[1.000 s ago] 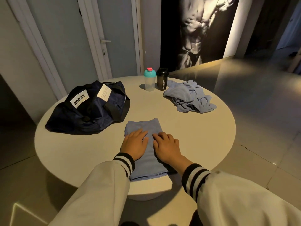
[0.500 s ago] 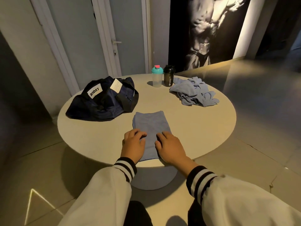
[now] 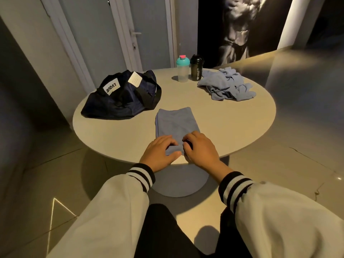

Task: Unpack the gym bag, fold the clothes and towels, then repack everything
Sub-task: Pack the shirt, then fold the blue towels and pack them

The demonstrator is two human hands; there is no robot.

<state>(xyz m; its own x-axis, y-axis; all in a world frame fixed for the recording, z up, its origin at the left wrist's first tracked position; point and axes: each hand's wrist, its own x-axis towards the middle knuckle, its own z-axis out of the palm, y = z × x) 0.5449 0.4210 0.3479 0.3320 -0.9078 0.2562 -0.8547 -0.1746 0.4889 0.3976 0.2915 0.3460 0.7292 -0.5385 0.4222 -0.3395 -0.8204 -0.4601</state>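
Note:
A folded blue towel (image 3: 176,122) lies on the round white table (image 3: 232,127), its near end at the table's front edge. My left hand (image 3: 160,152) and my right hand (image 3: 200,148) both grip that near end, fingers curled over it and the left thumb under the fold. A dark navy gym bag (image 3: 121,97) with a white label sits slumped at the table's left. A crumpled pile of blue cloth (image 3: 226,84) lies at the back right.
Two shaker bottles stand at the table's far edge: a clear one with a teal lid (image 3: 183,70) and a black one (image 3: 196,68). Doors and a wall stand behind the table. Tiled floor surrounds the table's pedestal base (image 3: 178,185).
My hands slid back from the towel's middle to its near end and now curl around it. The view has pulled away from the table.

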